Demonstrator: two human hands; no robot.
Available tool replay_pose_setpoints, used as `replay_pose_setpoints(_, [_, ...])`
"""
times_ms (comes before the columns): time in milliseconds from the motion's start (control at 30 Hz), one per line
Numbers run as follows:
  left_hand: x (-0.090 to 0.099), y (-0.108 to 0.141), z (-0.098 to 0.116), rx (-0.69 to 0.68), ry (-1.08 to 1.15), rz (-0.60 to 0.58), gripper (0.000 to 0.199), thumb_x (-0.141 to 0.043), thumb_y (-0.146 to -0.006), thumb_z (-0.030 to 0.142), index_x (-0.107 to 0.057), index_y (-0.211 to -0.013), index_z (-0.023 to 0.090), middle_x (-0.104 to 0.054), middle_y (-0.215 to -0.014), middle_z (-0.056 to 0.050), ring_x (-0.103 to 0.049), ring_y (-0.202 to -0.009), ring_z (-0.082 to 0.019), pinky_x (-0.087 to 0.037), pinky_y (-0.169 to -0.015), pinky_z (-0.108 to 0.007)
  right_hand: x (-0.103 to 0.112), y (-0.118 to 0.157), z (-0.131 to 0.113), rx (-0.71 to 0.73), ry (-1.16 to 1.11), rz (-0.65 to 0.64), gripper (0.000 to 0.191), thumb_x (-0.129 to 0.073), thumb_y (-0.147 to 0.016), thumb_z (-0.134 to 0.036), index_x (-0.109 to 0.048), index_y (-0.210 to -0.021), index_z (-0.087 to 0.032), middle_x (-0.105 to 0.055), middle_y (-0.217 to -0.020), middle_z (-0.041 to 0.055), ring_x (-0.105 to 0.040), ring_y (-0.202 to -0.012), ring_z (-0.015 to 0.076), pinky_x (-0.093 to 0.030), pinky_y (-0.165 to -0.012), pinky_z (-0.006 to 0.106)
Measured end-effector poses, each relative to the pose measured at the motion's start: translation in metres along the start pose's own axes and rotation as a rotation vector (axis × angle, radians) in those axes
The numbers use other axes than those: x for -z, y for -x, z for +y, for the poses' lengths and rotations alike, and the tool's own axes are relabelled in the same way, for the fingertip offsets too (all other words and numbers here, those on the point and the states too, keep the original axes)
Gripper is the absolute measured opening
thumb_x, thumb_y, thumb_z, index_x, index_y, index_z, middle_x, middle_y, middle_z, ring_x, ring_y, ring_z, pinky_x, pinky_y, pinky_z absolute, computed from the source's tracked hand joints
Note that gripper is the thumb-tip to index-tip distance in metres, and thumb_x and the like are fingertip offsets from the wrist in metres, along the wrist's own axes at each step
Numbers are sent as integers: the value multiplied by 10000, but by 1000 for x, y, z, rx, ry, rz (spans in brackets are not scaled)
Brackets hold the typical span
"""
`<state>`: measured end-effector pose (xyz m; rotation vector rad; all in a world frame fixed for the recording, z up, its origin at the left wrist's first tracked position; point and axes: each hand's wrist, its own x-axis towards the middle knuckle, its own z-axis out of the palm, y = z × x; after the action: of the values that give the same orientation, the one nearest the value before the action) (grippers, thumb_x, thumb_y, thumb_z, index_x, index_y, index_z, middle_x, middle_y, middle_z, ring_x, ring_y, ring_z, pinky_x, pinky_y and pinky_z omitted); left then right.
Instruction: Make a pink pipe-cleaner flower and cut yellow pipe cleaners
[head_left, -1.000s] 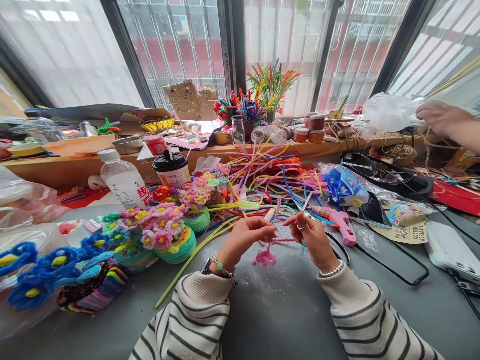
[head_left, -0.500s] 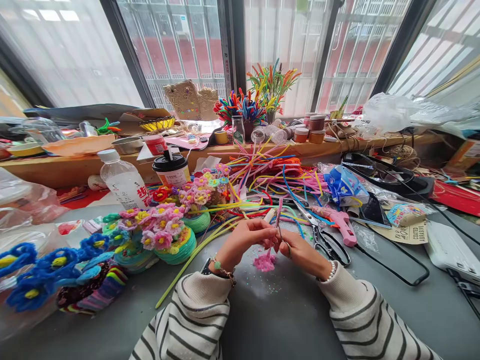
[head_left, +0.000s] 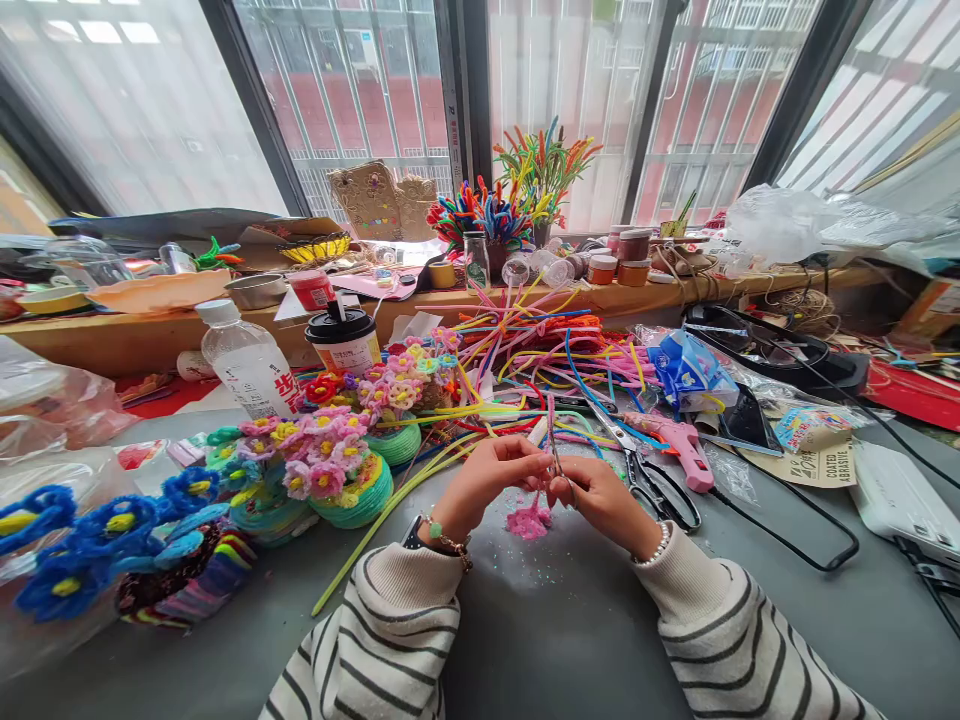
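My left hand (head_left: 499, 478) is closed, its fingertips pinching a pink pipe cleaner (head_left: 550, 412) whose end stands up above the fingers. In my right hand (head_left: 600, 500) is a small pair of scissors (head_left: 556, 455), with the blades pointing up alongside that pipe cleaner. The fingers hide most of the scissors' handles. Just below both hands is a fluffy pink clump (head_left: 529, 522), which looks like pipe-cleaner trimmings on the table; whether it touches the held piece I cannot tell. Tiny glittery specks lie around it.
Larger black-handled scissors (head_left: 660, 490) and a pink glue gun (head_left: 679, 450) with its cord lie to the right. Loose pipe cleaners (head_left: 540, 350) are heaped behind my hands. Pipe-cleaner flowers (head_left: 326, 450), a bottle (head_left: 244, 365) and a lidded cup (head_left: 343, 345) stand on the left.
The scissors' blades have tilted and show more clearly above my right hand. The pink pipe cleaner's upper end has shifted slightly left. Both hands have otherwise barely moved.
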<state>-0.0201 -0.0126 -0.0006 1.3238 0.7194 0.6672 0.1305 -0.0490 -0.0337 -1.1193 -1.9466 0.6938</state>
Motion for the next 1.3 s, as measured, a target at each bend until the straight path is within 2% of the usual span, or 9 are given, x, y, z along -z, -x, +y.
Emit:
replay_pose_setpoints(100, [0, 0, -1, -7, -7, 4, 222, -619, -612, 328, -535, -588, 125, -518, -522, 24, -467, -510, -71, -369, -534, -201, -1, 0, -1, -13, -28, 2, 555, -254, -753, -591, -536, -560, -154, -456, -536, -5, -411, -516, 105, -302, -496, 217])
replay_pose_setpoints(367, [0, 1, 0, 4, 8, -29, 192, -611, -630, 298, -545, -603, 120, -545, -547, 14, -480, -524, -72, -364, -535, -196, -1, 1, 0, -51, -106, -59, 576, -210, -707, -659, -488, -673, -156, -429, -609, -5, -362, -561, 110, -275, -489, 216])
replay_pose_setpoints(733, [0, 1, -1, -3, -4, -41, 182, -606, -639, 283, -548, -615, 112, -547, -540, 15, -479, -518, -67, -362, -533, -194, 1, 1, -1, -34, -130, -71, 568, -213, -721, -646, -508, -696, -161, -448, -623, -5, -373, -567, 109, -281, -496, 215])
replay_pose_setpoints(900, [1, 0, -1, 1, -15, -48, 183, -597, -646, 279, -544, -613, 107, -545, -547, 11, -475, -520, -66, -361, -531, -193, 0, 0, 2, -65, -91, -51, 578, -264, -693, -666, -513, -617, -149, -427, -552, -14, -367, -516, 99, -267, -471, 216])
replay_pose_setpoints(1100, [1, 1, 0, -10, -18, 6, 209, -598, -643, 295, -510, -581, 117, -538, -542, 16, -469, -514, -67, -366, -537, -201, 0, 0, 2, -115, -28, 6, 525, -338, -726, -597, -438, -458, -157, -415, -463, -20, -385, -469, 89, -270, -465, 211])
replay_pose_setpoints(1300, [0, 3, 2, -23, -30, 35, 218, -597, -642, 310, -503, -582, 123, -549, -561, 13, -477, -528, -70, -370, -539, -201, -1, 1, 2, -143, -8, 59, 524, -373, -708, -600, -424, -431, -158, -398, -426, -25, -374, -439, 83, -267, -453, 213])
